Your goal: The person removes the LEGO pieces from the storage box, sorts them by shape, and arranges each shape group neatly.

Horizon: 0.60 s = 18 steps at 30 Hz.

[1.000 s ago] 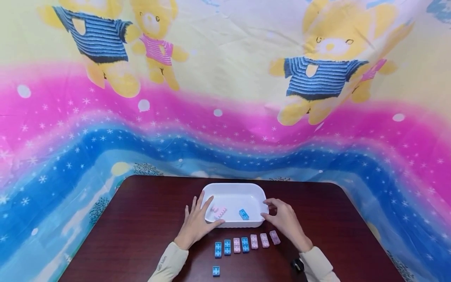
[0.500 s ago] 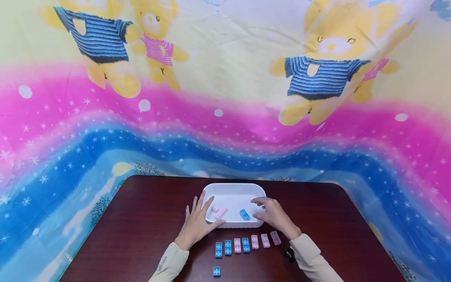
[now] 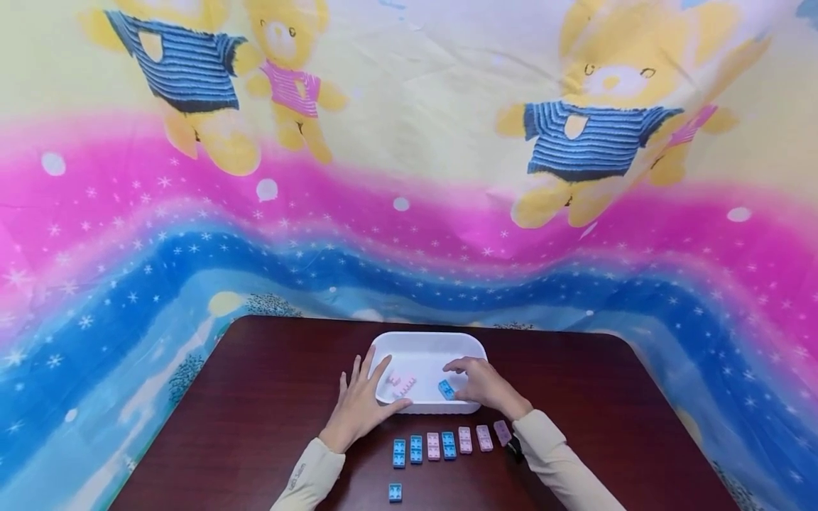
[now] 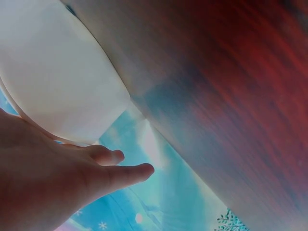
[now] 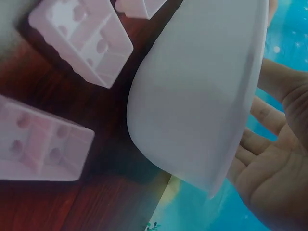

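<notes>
A white tray [image 3: 428,341] stands near the table's back edge. My left hand [image 3: 358,411] lies spread at its left front corner, fingers along the left side and thumb at the front rim. Over the tray's right part, my right hand [image 3: 488,387] reaches in, fingers bent and apart, thumb right beside a blue toy building brick [image 3: 445,389] on the tray floor. Pale pink bricks [image 3: 405,386] lie in the tray's left part. In the right wrist view, the tray's outer wall [image 5: 192,96] hides the fingertips.
On the dark wooden table [image 3: 255,426], a row of blue, pink and purple bricks runs in front of the tray, including a pink brick [image 3: 433,446] and a purple brick [image 3: 502,433]. A shorter blue brick [image 3: 395,492] lies nearer. A patterned cloth [image 3: 409,270] hangs behind.
My right hand has left the tray's right rim and moved left over the inside, to the blue brick. My left hand has kept its place at the tray's corner.
</notes>
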### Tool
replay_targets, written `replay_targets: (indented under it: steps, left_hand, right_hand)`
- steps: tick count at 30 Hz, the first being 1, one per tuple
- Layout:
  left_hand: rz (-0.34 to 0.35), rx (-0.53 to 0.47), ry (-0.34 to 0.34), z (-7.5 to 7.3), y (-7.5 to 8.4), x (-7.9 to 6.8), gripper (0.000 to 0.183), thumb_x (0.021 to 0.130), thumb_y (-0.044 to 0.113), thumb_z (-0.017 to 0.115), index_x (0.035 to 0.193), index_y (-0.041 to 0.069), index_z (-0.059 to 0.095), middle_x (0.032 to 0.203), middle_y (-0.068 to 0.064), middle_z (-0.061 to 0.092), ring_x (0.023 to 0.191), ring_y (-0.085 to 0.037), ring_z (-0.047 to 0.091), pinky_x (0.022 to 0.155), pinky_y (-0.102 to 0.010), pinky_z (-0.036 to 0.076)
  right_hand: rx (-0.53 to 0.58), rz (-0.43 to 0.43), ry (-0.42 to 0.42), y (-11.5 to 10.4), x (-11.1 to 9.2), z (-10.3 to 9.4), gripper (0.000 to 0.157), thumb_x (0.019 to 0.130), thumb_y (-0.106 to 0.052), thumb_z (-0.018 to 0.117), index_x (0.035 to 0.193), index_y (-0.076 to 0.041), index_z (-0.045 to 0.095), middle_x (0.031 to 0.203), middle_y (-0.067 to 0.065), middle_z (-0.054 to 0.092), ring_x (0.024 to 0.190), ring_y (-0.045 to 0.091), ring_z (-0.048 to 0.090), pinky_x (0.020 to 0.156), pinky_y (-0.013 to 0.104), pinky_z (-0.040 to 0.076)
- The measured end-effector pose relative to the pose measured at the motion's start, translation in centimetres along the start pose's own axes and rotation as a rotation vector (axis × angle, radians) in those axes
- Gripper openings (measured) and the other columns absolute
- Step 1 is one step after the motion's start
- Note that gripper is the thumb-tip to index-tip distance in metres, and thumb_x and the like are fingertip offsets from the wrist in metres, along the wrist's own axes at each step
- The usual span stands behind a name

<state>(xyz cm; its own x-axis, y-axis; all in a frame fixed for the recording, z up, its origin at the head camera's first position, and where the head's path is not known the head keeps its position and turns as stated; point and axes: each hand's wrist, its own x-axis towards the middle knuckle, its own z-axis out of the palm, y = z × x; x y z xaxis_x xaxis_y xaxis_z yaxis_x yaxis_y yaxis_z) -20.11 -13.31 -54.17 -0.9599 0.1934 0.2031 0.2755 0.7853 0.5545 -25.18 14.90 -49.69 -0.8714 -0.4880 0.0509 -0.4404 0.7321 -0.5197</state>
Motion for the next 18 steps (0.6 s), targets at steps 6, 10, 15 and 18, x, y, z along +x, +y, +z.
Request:
replay_targets:
  steps: [6, 10, 15, 18]
  left_hand:
    - [0.004, 0.002, 0.021, 0.1, 0.0, 0.0, 0.098, 0.087, 0.071, 0.073, 0.164, 0.017, 0.043, 0.176, -0.016, 0.017, 0.155, -0.055, 0.02, 0.115, -0.081, 0.018]
    - [0.001, 0.003, 0.025, 0.1, 0.0, 0.1, 0.098, 0.087, 0.071, 0.074, 0.163, 0.017, 0.044, 0.175, -0.016, 0.017, 0.155, -0.055, 0.02, 0.115, -0.081, 0.018]
    - [-0.004, 0.004, 0.029, 0.1, 0.0, 0.1, 0.098, 0.086, 0.071, 0.074, 0.163, 0.018, 0.044, 0.175, -0.016, 0.018, 0.156, -0.054, 0.02, 0.115, -0.08, 0.018]
    - [-0.003, 0.003, 0.028, 0.2, -0.1, 0.0, 0.098, 0.086, 0.071, 0.074, 0.163, 0.017, 0.044, 0.175, -0.016, 0.018, 0.155, -0.054, 0.02, 0.115, -0.081, 0.018]
  right_hand:
    - [-0.029, -0.059, -0.075, 0.1, 0.8, 0.2, 0.043, 0.08, 0.002, 0.09, 0.121, 0.0, 0.076, 0.117, 0.016, 0.073, 0.11, 0.036, 0.068, 0.091, 0.052, 0.058]
    - [-0.041, -0.054, -0.097, 0.1, 1.1, 0.3, 0.041, 0.08, 0.001, 0.091, 0.119, -0.001, 0.077, 0.118, 0.016, 0.074, 0.112, 0.035, 0.068, 0.095, 0.052, 0.057]
    - [-0.052, -0.071, -0.107, 0.3, 1.5, 0.6, 0.039, 0.08, -0.001, 0.091, 0.117, -0.001, 0.078, 0.119, 0.015, 0.075, 0.11, 0.032, 0.067, 0.096, 0.051, 0.056]
    - [-0.057, -0.086, -0.116, 0.6, 1.6, 0.9, 0.038, 0.08, 0.001, 0.09, 0.116, -0.002, 0.078, 0.118, 0.013, 0.075, 0.106, 0.029, 0.067, 0.094, 0.048, 0.057]
